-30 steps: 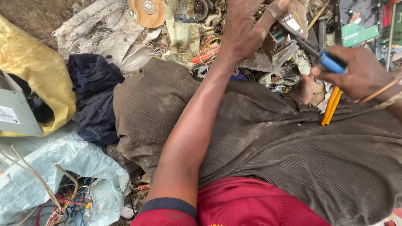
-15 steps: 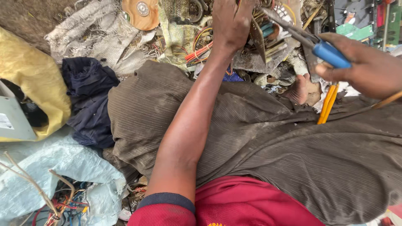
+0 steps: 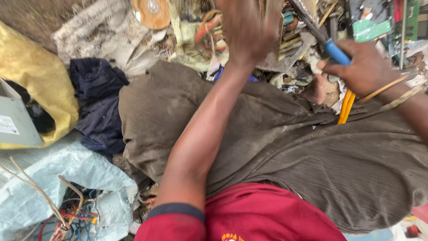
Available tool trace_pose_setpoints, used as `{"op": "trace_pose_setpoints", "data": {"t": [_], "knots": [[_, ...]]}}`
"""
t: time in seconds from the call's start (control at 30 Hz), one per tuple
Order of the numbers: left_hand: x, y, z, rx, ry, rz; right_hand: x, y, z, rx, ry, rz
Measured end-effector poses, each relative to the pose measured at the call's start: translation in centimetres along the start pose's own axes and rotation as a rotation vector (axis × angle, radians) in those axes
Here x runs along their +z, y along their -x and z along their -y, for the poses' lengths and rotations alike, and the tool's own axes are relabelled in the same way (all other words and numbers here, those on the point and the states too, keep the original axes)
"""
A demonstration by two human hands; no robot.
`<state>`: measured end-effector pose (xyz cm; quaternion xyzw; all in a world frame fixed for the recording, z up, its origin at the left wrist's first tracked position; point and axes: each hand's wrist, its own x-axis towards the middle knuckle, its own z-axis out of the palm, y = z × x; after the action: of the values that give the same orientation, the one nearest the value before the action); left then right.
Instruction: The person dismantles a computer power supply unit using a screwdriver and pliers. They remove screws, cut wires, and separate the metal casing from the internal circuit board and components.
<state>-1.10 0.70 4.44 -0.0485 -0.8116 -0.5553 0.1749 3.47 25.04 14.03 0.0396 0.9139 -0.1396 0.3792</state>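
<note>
Daylit dirt ground [image 3: 26, 11] strewn with sacks [image 3: 67, 178], cloth [image 3: 96, 105] and scrap [image 3: 285, 44].

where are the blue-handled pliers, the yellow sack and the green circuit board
blue-handled pliers [image 3: 336, 52], head view, on the blue grip held in the right hand
yellow sack [image 3: 42, 85], head view, on its bulging middle at the left edge
green circuit board [image 3: 369, 27], head view, on its flat green face, top right
</note>
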Motion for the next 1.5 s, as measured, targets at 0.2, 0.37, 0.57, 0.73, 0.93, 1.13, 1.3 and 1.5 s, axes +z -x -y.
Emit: {"op": "trace_pose_setpoints", "data": {"t": [0.2,0.37,0.57,0.73,0.93,1.13,1.3,1.5], "knots": [[-1.4,6.5,-7.0,-0.428,-0.141,0.789,7.1,1.2,-3.6,0.164,-0.803,-0.075],[5.6,9.3,-6.0,-0.462,0.298,0.559,13.2,0.3,-4.6,-0.146,-0.612,-0.290],[8.1,9.4,-4.9,-0.779,0.481,0.577,13.7,1.6,-5.4,-0.196,-0.355,-0.241],[7.7,9.6,-4.8,-0.822,0.403,0.627,15.2,1.6,-2.3,0.269,-1.206,-0.257],[8.5,10.2,-3.9,-0.792,0.284,0.623,16.7,0.6,-2.7,0.204,-1.262,-0.275],[7.6,10.6,-4.2,-0.859,0.217,0.683,21.0,-0.9,-3.7,-0.023,-1.107,-0.618],[6.6,9.1,-5.9,-0.678,0.230,0.623,21.3,-1.5,-4.2,-0.303,-0.700,-0.780],[2.3,6.2,-7.4,-0.336,-0.138,0.808,18.3,0.0,-4.1,0.258,-1.207,-0.322]]}}
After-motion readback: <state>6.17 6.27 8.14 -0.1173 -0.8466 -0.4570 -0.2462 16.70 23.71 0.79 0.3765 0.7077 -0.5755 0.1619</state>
